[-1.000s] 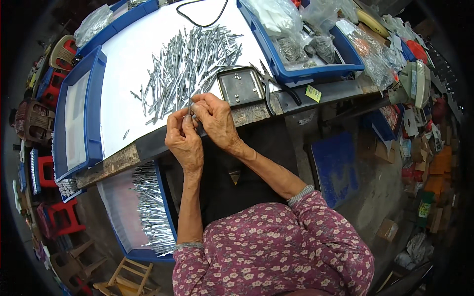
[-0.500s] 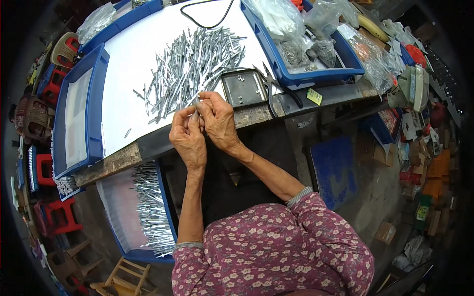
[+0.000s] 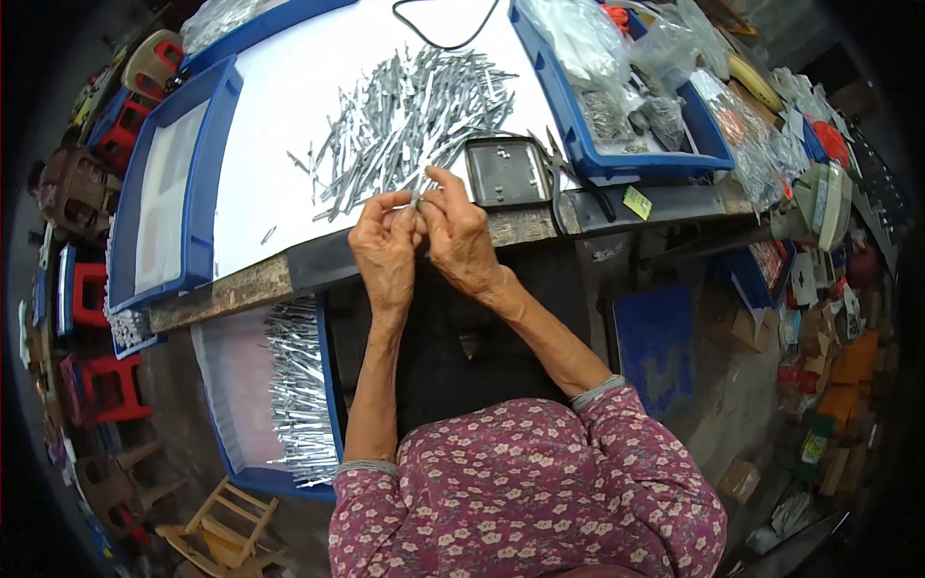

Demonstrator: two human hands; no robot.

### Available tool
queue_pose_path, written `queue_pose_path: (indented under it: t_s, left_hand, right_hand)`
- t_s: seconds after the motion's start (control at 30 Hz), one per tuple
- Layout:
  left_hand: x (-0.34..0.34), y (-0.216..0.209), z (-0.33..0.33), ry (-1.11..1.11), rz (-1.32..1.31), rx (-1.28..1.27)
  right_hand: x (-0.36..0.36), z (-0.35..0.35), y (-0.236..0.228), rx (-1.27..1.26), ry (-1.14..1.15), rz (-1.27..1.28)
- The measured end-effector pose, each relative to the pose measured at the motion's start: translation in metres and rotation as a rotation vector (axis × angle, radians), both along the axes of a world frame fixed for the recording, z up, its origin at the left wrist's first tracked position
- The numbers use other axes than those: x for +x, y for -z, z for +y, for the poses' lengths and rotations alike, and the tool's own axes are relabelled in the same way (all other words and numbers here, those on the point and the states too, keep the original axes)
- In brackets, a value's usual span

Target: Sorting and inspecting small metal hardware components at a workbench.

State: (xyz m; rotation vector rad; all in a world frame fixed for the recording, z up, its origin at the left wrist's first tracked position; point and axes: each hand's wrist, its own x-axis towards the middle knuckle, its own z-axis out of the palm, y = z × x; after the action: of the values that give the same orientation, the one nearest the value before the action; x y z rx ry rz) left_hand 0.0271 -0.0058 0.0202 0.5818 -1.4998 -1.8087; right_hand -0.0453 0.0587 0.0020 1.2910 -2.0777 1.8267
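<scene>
Close together over the table's near edge, my left hand (image 3: 383, 255) and my right hand (image 3: 462, 239) are both closed, fingertips meeting. Between them they pinch a thin silvery metal piece (image 3: 417, 196), mostly covered by the fingers. Just beyond lies a heap of slim grey metal pieces (image 3: 414, 116) on the white table top (image 3: 265, 183). Beside my right hand sits a small dark tray (image 3: 501, 191) with several tiny shiny parts in it. A pair of pliers (image 3: 556, 178) with dark handles rests at that tray's right side.
A long blue tray (image 3: 214, 144) stands at the table's left. A blue bin (image 3: 655, 166) at the right holds plastic bags and small metal parts. Below the table at left, another blue tray (image 3: 328, 385) carries many metal rods. A black cord loop (image 3: 448, 46) lies at the back.
The view has shifted, so the table and its contents appear farther right. Both hands stay together at the thin piece, with small finger movements.
</scene>
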Motion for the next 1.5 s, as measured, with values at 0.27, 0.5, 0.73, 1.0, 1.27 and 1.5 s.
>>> queue_pose_path:
  t_s: [0.27, 0.5, 0.73, 1.0, 1.27, 1.5]
  left_hand:
    - [0.0, 0.001, -0.008, 0.124, 0.053, 0.105]
    - [-0.009, 0.011, -0.01, 0.156, 0.053, 0.162]
    - [-0.009, 0.012, -0.011, 0.113, 0.05, 0.157]
    - [-0.009, 0.012, -0.011, 0.085, 0.019, 0.113]
    - [-0.008, 0.012, -0.009, 0.094, 0.002, 0.09]
    - [-0.007, 0.012, -0.012, 0.103, -0.035, 0.111]
  right_hand:
    - [-0.006, 0.004, -0.009, -0.003, -0.061, 0.062]
    - [-0.021, 0.009, -0.009, 0.13, -0.092, -0.041]
    - [-0.067, 0.033, -0.011, 0.147, 0.132, -0.183]
    - [-0.074, 0.022, -0.015, 0.423, 0.107, 0.292]
    - [-0.095, 0.007, -0.006, 0.546, 0.227, 0.546]
    - [-0.1, 0.009, -0.01, 0.592, 0.2, 0.559]
